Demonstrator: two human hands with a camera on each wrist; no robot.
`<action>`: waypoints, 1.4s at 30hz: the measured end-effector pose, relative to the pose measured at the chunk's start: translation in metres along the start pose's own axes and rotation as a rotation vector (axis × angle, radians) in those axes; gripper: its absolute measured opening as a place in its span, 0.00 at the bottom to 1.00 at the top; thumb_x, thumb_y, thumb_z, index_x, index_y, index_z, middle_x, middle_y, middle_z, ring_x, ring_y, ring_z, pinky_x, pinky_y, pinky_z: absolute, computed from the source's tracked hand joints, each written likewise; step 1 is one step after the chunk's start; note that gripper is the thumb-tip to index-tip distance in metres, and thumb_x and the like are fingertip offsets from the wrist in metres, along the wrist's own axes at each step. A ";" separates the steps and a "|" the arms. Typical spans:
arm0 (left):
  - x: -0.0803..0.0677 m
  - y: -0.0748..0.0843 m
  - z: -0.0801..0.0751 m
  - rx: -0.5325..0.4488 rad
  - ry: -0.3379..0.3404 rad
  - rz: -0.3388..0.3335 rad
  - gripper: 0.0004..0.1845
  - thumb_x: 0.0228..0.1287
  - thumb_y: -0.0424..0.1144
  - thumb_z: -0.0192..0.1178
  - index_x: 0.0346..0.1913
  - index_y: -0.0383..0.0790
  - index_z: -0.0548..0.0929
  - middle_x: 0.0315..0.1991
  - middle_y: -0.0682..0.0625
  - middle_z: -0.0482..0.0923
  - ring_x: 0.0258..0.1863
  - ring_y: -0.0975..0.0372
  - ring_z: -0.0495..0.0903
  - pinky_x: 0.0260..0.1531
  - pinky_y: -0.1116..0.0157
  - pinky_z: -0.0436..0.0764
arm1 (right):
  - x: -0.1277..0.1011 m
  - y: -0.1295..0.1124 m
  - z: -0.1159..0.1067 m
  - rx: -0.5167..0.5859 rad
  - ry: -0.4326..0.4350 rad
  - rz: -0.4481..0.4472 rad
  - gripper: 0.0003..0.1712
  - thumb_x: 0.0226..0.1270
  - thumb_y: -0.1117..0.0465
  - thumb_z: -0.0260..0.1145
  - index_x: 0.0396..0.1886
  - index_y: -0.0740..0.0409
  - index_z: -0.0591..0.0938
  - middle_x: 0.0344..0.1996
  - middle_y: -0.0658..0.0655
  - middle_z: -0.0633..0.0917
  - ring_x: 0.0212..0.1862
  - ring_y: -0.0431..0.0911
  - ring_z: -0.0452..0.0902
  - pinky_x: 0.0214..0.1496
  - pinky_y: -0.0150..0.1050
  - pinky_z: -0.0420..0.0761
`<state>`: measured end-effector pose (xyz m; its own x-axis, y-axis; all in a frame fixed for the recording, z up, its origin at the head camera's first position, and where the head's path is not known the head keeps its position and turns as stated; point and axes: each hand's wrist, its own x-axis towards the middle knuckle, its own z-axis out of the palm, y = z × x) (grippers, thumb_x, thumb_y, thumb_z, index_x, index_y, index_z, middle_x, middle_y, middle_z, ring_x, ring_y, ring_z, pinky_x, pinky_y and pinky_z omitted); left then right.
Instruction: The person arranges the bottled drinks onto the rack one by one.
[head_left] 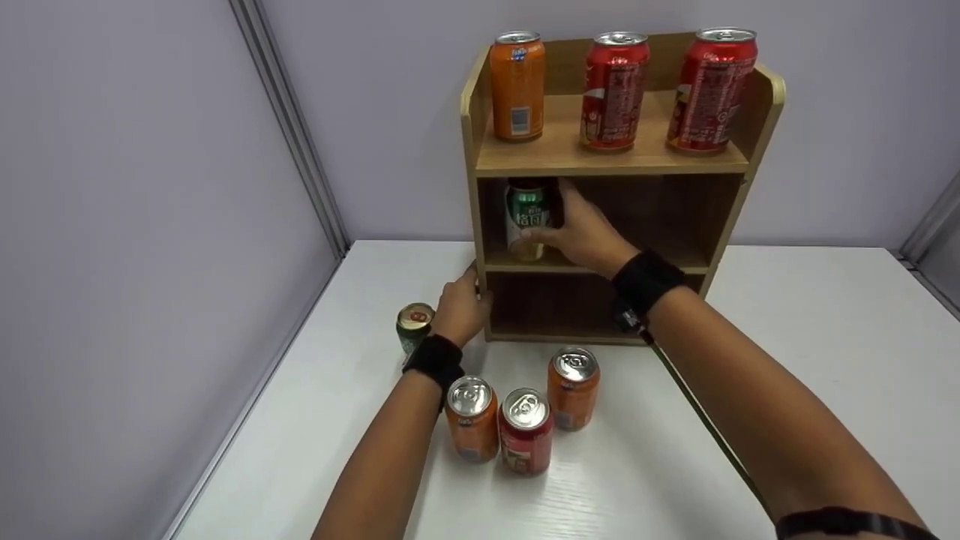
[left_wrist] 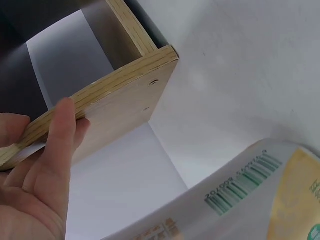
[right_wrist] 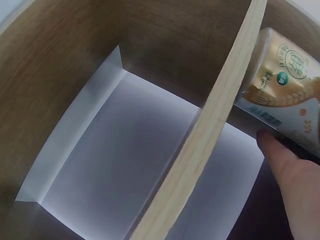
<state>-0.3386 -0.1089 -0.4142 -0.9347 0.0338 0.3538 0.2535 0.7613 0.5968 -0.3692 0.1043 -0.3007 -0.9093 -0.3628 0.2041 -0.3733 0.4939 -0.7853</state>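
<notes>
On top of the wooden shelf [head_left: 611,169], 1 upper orange can [head_left: 517,86] stands at the left, with 2 red cans to its right: the middle red can [head_left: 615,91] and the right-end red can [head_left: 712,90]. On the white table [head_left: 810,337], 3 more stand upright near the person, in front of the shelf: a left orange can [head_left: 472,418], a front red can [head_left: 526,433] just beside it, and a right orange can [head_left: 574,388] a little farther off. A second green can [head_left: 414,322] stands left of the shelf, partly hidden behind the left wrist.

The green can [head_left: 528,214] is upright in the middle compartment, at its left end. The top board closes in above it and the left side panel stands just to its left; whether its base touches the board below, I cannot tell.

The right hand [head_left: 589,232] reaches in from the right and grasps this can, thumb across the front, fingers going behind and mostly hidden. The left hand [head_left: 459,309] is lower, gripping the front edge of the left side panel between thumb and fingers. Both wrists wear black bands [head_left: 649,283].
</notes>
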 end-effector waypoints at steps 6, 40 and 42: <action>0.004 0.002 -0.001 -0.008 -0.009 -0.005 0.26 0.67 0.34 0.57 0.68 0.35 0.70 0.45 0.40 0.84 0.42 0.53 0.84 0.38 0.59 0.82 | -0.043 0.012 -0.009 -0.030 0.114 -0.150 0.59 0.59 0.41 0.70 0.78 0.54 0.46 0.73 0.62 0.56 0.71 0.54 0.58 0.66 0.47 0.66; 0.000 -0.002 -0.002 -0.037 -0.002 -0.021 0.24 0.65 0.34 0.60 0.64 0.34 0.75 0.42 0.40 0.84 0.38 0.54 0.84 0.35 0.57 0.81 | -0.177 0.077 0.080 -0.343 0.123 -0.162 0.49 0.47 0.44 0.80 0.66 0.53 0.68 0.56 0.51 0.73 0.54 0.50 0.77 0.54 0.47 0.77; 0.000 -0.003 -0.001 -0.060 -0.008 -0.025 0.25 0.65 0.34 0.59 0.65 0.35 0.74 0.44 0.41 0.84 0.40 0.54 0.84 0.37 0.58 0.82 | -0.178 0.077 0.083 -0.355 0.142 -0.162 0.49 0.46 0.47 0.81 0.65 0.55 0.68 0.55 0.52 0.73 0.51 0.50 0.78 0.52 0.46 0.78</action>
<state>-0.3385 -0.1118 -0.4150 -0.9428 0.0204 0.3328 0.2442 0.7220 0.6474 -0.2206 0.1419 -0.4463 -0.8406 -0.3580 0.4065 -0.5315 0.6899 -0.4914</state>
